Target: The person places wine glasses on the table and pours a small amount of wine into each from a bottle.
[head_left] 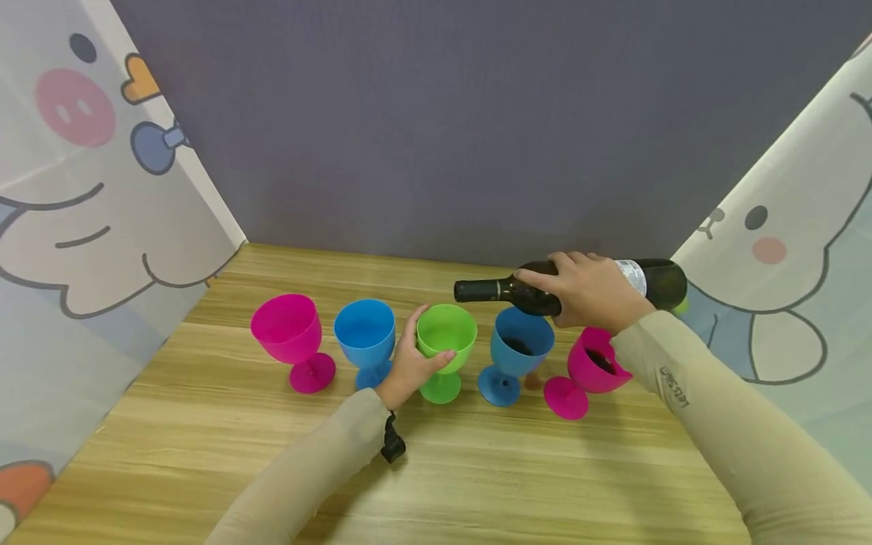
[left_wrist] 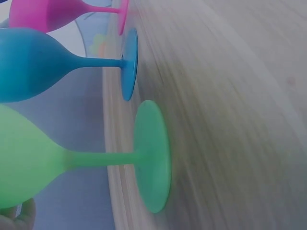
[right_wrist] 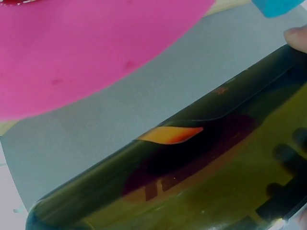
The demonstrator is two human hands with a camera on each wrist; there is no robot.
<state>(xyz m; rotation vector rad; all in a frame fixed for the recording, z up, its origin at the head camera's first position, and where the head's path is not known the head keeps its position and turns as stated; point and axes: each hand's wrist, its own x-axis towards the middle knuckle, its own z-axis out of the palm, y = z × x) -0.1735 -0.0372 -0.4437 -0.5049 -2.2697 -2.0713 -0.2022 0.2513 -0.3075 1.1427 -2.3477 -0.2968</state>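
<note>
Fingers of the left hand (head_left: 410, 366) curl round the green cup (head_left: 447, 331) and those of the right hand (head_left: 587, 291) grip the bottle (head_left: 537, 303); slow tilting should limit splashing.

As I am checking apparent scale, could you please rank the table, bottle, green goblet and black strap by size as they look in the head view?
1. Table
2. Bottle, though partly covered
3. Green goblet
4. Black strap
</note>
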